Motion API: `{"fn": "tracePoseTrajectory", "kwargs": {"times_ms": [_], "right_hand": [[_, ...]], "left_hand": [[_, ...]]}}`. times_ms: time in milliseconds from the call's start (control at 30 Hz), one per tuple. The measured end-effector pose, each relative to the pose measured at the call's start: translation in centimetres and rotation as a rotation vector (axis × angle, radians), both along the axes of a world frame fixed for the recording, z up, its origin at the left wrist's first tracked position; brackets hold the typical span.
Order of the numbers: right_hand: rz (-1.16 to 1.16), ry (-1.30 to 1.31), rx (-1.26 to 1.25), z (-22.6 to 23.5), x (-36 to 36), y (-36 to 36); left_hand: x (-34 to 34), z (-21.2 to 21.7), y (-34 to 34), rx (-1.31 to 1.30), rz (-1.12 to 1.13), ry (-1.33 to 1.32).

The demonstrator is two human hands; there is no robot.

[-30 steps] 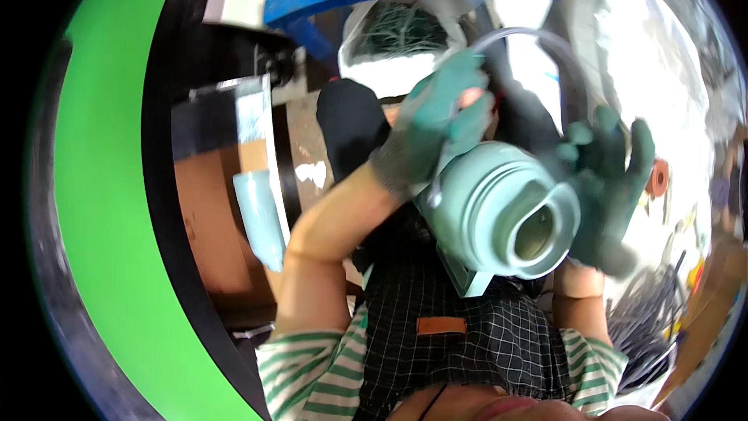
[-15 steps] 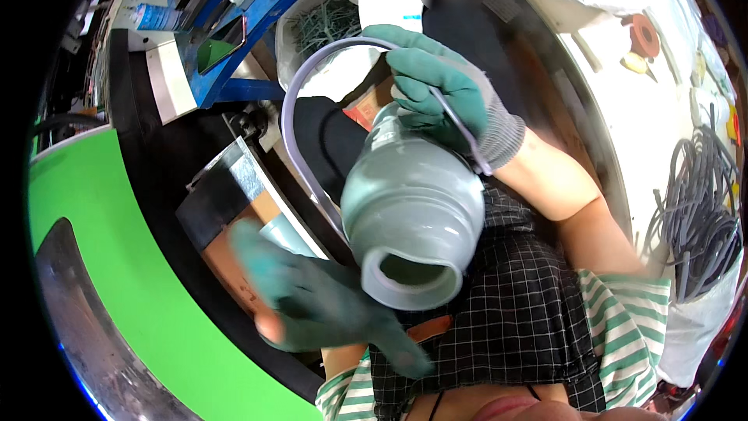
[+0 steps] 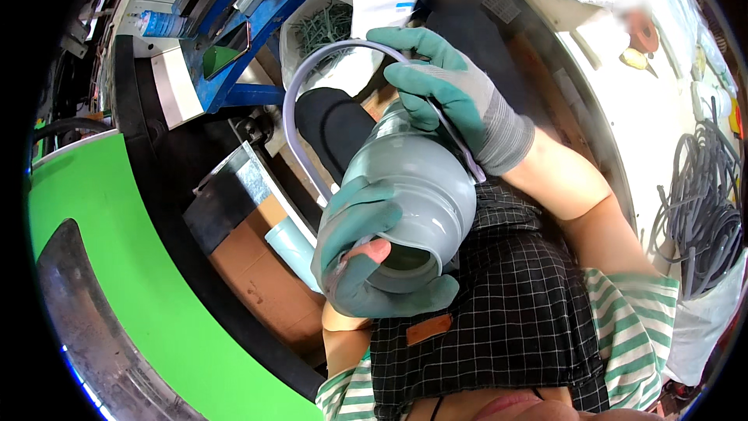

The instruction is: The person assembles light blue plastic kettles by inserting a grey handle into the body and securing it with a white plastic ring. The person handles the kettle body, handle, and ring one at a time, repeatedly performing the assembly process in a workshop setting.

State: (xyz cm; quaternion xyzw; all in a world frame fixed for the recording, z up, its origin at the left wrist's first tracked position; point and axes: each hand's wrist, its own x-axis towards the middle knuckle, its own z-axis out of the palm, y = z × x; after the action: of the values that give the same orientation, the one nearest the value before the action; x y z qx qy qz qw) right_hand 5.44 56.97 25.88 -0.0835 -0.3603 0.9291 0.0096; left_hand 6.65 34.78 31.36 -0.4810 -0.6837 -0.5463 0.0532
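A glossy grey-green hollow plastic vessel (image 3: pixel 413 171), ridged around its body, is tilted in front of my apron with its open mouth toward me. My gloved left hand (image 3: pixel 362 257) wraps round the rim of that mouth, and a bare pink fingertip pokes out of the glove. At the vessel's far end, my gloved right hand (image 3: pixel 448 93) holds a thin grey-purple flexible strip (image 3: pixel 290 121). One end of the strip sticks out below the right palm. The rest loops left and down behind the left hand, where its other end is hidden.
A bright green surface (image 3: pixel 86 187) lies at left. Beyond it are a blue frame (image 3: pixel 226 70) with a phone (image 3: pixel 227 51), a cardboard box (image 3: pixel 257 281) and a bag of green scraps (image 3: pixel 323 23). Coiled dark strips (image 3: pixel 701 218) rest on the white table (image 3: pixel 600 93) at right.
My left hand, blurred and apart from the vessel before, has come right and closed on its mouth rim. The right hand has shifted slightly right, and the vessel slightly left.
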Motion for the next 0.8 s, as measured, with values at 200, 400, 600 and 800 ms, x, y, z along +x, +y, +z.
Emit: {"fn": "tracePoseTrajectory", "kwargs": {"times_ms": [200,400,600,800], "right_hand": [[-0.192,0.904,0.826,5.2,-0.1,0.2],[-0.394,0.030,0.662,0.4,0.9,2.3],[-0.334,-0.117,1.127,-8.6,15.6,14.6],[-1.083,-0.238,1.019,0.3,21.8,26.3]], "left_hand": [[-0.4,0.0,-0.6,-0.045,0.163,-0.192],[-4.8,1.0,-2.9,0.145,0.388,-0.350],[-7.8,-0.4,-3.9,0.498,0.525,-0.279],[-9.4,-18.8,-17.8,-0.042,1.078,-0.161]]}}
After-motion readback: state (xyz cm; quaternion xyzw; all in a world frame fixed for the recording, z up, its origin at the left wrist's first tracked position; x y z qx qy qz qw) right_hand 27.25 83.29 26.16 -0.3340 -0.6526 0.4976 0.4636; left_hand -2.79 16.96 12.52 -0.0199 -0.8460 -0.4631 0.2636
